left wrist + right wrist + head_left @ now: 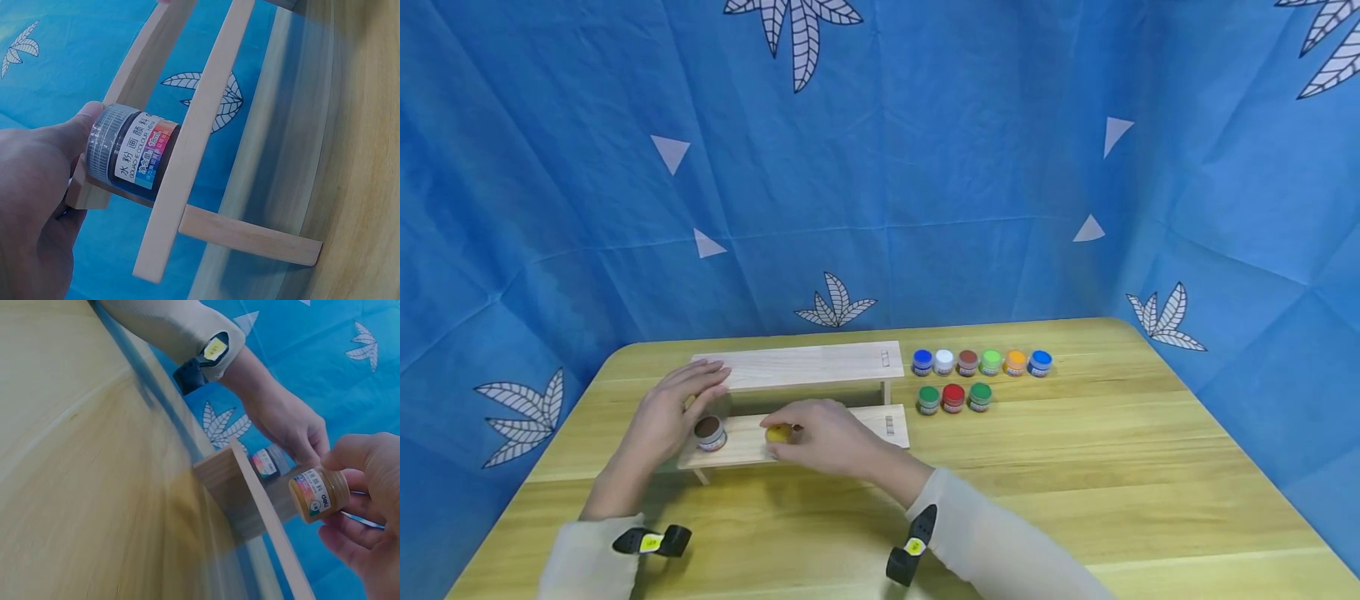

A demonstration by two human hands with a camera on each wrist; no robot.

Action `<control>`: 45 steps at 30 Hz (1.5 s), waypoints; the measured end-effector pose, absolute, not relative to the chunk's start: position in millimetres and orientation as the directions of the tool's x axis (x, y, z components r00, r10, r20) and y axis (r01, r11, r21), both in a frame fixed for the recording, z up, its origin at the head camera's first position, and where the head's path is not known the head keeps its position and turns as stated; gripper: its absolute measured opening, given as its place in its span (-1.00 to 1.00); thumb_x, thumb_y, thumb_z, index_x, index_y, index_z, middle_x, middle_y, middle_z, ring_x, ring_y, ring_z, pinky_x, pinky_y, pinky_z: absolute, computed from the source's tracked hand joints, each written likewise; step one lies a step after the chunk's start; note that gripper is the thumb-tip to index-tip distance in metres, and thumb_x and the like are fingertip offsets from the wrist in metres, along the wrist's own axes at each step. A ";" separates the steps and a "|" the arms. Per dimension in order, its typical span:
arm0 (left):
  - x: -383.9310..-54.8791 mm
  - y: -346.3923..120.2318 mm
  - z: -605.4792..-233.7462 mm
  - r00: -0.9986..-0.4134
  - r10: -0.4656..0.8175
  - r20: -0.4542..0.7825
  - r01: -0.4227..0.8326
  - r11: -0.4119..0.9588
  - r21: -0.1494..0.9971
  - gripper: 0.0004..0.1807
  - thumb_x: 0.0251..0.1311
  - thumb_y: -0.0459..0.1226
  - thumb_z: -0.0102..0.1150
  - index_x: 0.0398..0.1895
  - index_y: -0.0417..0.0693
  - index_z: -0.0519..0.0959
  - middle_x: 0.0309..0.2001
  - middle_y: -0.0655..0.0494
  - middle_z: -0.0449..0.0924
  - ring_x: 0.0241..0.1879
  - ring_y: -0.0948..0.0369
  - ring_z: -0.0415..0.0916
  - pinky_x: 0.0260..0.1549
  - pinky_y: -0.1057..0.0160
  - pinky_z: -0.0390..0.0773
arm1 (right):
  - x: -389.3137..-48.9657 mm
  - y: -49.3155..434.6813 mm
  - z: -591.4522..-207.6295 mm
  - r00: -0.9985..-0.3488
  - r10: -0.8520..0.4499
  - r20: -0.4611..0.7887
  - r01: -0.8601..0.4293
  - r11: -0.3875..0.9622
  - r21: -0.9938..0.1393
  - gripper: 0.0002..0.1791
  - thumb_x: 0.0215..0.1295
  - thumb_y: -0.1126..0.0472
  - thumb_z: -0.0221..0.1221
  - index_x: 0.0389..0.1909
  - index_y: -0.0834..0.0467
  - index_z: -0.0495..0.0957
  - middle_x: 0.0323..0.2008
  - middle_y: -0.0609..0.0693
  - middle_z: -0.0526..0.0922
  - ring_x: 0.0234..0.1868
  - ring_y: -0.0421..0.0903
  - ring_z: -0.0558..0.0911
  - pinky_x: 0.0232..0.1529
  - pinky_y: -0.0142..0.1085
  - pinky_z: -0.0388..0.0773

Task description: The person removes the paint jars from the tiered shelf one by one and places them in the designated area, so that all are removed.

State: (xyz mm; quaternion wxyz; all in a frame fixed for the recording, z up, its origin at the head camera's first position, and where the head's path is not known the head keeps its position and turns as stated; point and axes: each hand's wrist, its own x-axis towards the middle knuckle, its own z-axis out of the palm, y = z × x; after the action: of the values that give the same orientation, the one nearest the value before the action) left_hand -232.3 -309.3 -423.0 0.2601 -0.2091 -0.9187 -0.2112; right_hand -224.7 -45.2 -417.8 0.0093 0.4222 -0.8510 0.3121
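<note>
A two-tier wooden shelf stands on the table. My left hand is at its left end, fingers reaching over the edge of the upper board. A small paint jar with a dark brown top stands at the left of the lower board, and in the left wrist view my left thumb is right beside its clear lid. My right hand pinches a yellow paint jar between thumb and fingers. In the head view this jar is over the middle of the lower board.
Right of the shelf, several paint jars stand in two rows: the back row runs from a dark blue jar to a blue jar, the front row has two green jars around a red jar. A blue patterned cloth hangs behind the table.
</note>
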 end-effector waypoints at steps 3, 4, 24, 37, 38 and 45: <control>-232.2 -309.0 -422.8 -0.776 0.276 0.567 0.495 0.823 0.277 -0.67 0.26 -0.30 0.26 0.09 -0.13 0.65 0.13 -0.11 0.58 0.23 -0.19 0.38 0.16 -0.27 0.36 | -223.3 -36.6 -416.1 -0.655 -0.702 0.279 -0.710 0.446 -0.545 -0.58 0.37 -0.10 0.18 0.14 -0.01 0.62 -0.02 -0.24 0.66 -0.20 -0.45 0.57 -0.11 -0.52 0.52; -232.3 -309.0 -422.8 -0.775 0.277 0.568 0.496 0.823 0.276 -0.67 0.26 -0.30 0.26 0.09 -0.13 0.64 0.13 -0.11 0.58 0.23 -0.19 0.38 0.16 -0.26 0.36 | -222.8 -33.7 -415.8 -0.659 -0.698 0.279 -0.705 0.446 -0.551 -0.59 0.36 -0.09 0.19 0.14 -0.01 0.62 -0.03 -0.24 0.66 -0.18 -0.44 0.56 -0.09 -0.51 0.53; -231.9 -309.6 -421.3 -0.785 0.274 0.556 0.494 0.819 0.294 -0.66 0.27 -0.29 0.25 0.10 -0.14 0.64 0.15 -0.11 0.58 0.24 -0.20 0.37 0.17 -0.27 0.34 | -221.3 27.0 -413.0 -0.704 -0.660 0.262 -0.671 0.496 -0.551 -0.63 0.36 0.05 0.23 0.16 -0.01 0.60 0.05 -0.19 0.63 -0.03 -0.28 0.55 -0.03 -0.30 0.55; -230.2 -308.6 -421.5 -0.800 0.262 0.539 0.477 0.824 0.306 -0.65 0.30 -0.26 0.23 0.13 -0.12 0.63 0.17 -0.11 0.56 0.26 -0.20 0.35 0.19 -0.27 0.32 | -223.7 63.4 -414.3 -0.718 -0.632 0.291 -0.664 0.496 -0.559 -0.66 0.33 0.10 0.25 0.09 0.07 0.63 0.03 -0.14 0.65 0.05 -0.20 0.57 0.03 -0.21 0.57; -230.2 -308.4 -421.6 -0.801 0.262 0.538 0.475 0.825 0.306 -0.65 0.29 -0.26 0.24 0.13 -0.12 0.63 0.16 -0.11 0.56 0.26 -0.20 0.35 0.19 -0.28 0.32 | -224.1 66.9 -414.8 -0.721 -0.628 0.293 -0.662 0.499 -0.559 -0.66 0.33 0.09 0.26 0.09 0.07 0.64 0.03 -0.14 0.65 0.04 -0.19 0.57 0.03 -0.19 0.58; -229.6 -308.5 -422.1 -0.801 0.260 0.540 0.476 0.823 0.309 -0.66 0.30 -0.27 0.23 0.12 -0.12 0.63 0.17 -0.11 0.56 0.26 -0.20 0.35 0.18 -0.28 0.33 | -227.3 89.8 -418.0 -0.737 -0.604 0.303 -0.654 0.524 -0.546 -0.63 0.34 0.05 0.25 0.12 0.05 0.62 0.06 -0.11 0.65 0.04 -0.17 0.59 0.02 -0.12 0.61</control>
State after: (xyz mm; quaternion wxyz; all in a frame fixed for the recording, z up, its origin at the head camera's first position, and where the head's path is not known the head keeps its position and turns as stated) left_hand -229.6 -308.5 -422.1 0.2448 -0.1994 -0.9229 -0.2203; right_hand -227.3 89.8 -418.0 0.0378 0.3606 -0.8720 0.3289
